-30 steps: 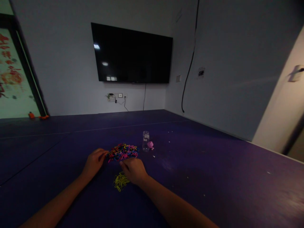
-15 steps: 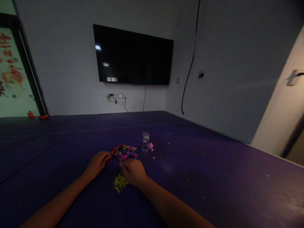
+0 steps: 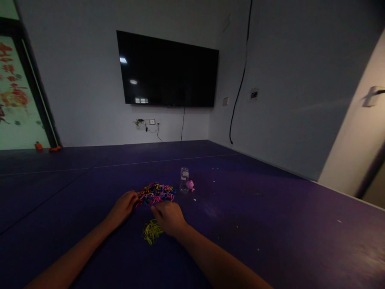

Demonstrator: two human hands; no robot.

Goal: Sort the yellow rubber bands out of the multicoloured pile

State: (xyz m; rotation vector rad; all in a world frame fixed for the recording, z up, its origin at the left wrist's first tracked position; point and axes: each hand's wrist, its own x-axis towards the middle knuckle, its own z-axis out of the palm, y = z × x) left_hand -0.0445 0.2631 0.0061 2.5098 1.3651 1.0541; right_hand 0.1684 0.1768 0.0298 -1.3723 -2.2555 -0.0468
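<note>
A heap of multicoloured rubber bands (image 3: 156, 193) lies on the purple surface in front of me. At its left edge is my left hand (image 3: 124, 204), its fingers bent and touching the bands; what they pinch, if anything, is too small to make out. My right hand (image 3: 169, 216) is closed at the near side of the heap, thumb pressed to the fingers, and its grip is hidden. Nearer to me, left of that wrist, sits a smaller pile of yellow-green rubber bands (image 3: 152, 232).
Behind the heap a clear bottle (image 3: 184, 180) stands upright, with a pink cap-like piece (image 3: 190, 184) beside it. White scraps (image 3: 194, 200) dot the purple floor (image 3: 270, 224). A television (image 3: 168, 72) hangs on the far wall, and a black cable (image 3: 239, 92) dangles right of it.
</note>
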